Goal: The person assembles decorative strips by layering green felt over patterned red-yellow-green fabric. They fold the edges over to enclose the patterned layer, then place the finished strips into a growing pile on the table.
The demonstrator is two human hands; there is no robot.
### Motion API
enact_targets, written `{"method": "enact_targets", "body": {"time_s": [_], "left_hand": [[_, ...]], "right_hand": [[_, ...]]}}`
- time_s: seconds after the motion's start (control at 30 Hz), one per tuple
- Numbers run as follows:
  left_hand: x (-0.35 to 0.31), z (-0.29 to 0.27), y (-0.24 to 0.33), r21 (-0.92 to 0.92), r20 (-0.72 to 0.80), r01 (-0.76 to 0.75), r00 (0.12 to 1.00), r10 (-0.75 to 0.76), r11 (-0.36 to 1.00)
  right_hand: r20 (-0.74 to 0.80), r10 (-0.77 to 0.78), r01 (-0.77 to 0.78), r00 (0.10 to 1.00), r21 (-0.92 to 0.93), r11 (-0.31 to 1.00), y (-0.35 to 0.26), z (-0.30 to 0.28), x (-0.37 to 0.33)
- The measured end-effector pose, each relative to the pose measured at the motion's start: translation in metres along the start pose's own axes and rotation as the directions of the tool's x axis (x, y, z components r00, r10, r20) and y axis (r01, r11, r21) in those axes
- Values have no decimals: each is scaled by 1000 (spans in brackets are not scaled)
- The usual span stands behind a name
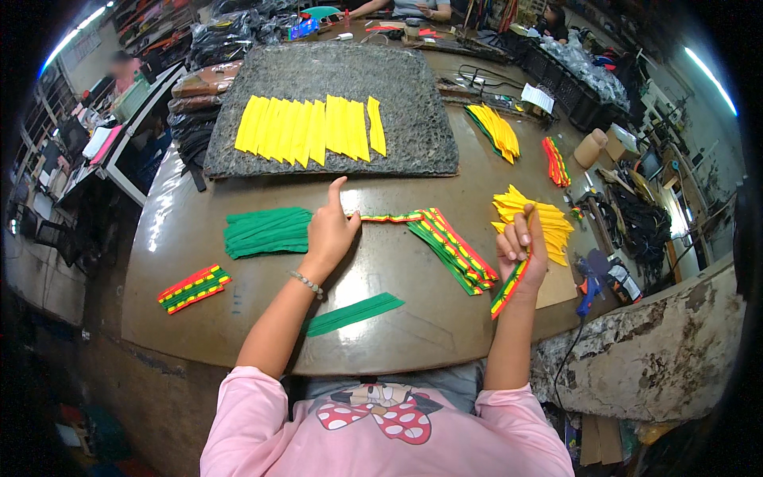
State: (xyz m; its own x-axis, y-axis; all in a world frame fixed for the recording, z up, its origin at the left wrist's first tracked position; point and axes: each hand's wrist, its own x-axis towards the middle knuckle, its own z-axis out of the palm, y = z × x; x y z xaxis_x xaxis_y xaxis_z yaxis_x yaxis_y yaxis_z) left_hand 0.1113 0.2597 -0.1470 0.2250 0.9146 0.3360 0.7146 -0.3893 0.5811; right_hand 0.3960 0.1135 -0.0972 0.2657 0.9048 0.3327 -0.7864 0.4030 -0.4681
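Nearest: pink shirt (381, 433), soft fabric, polka-dot bow print. Table (429, 342): smooth, brownish, glossy, curved front edge. On it, close to the shirt, a flat green strip (354, 315), matte, slanted end. Further left, a short striped bundle (195, 288), red, yellow and green bands.

Right hand (523, 246), raised at right: fingers curled, gripping a striped band (511, 288), narrow and flat, red/yellow/green lengthwise with dark patterning, tail hanging down past the palm. Cream card (558, 288) and blue-handled tool (590, 292) beside it.

Left hand (330, 230), beaded bracelet at wrist: index finger extended, thumb meeting the end of a thin striped length (391, 218); can't tell if pinched or just pressed. That length runs right, to the top of a striped stack (455, 253), fanned, slanting between the hands, green edges showing.

Left of left hand, thick green stack (266, 232), layered, creased. Behind right hand, loose yellow pile (540, 219), pointed ends.

Beyond: dark grey board (413, 127), rough, pitted, with yellow strips (298, 129) in a row, slanted tips, rightmost one apart. Back right: second yellow pile (494, 131), small striped bunch (555, 161).
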Motion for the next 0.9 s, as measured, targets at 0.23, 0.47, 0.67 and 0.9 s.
{"method": "enact_targets", "body": {"time_s": [0.23,0.47,0.67,0.9], "left_hand": [[-22,-36,32,-64,-2,-107,994,107,992],[-118,-80,51,-541,437,225,898,43,810],[-183,-102,23,-444,286,336,932,-224,831],[-217,-107,-6,-209,30,48,999,-42,977]], "right_hand": [[-70,314,-309,947,-470,827,21,23,-8],[-23,852,-503,523,-815,287,77,38,-27],[145,915,-69,377,-980,184,109,44,-45],[-126,785,-461,606,-860,217,91,92,42]]}}
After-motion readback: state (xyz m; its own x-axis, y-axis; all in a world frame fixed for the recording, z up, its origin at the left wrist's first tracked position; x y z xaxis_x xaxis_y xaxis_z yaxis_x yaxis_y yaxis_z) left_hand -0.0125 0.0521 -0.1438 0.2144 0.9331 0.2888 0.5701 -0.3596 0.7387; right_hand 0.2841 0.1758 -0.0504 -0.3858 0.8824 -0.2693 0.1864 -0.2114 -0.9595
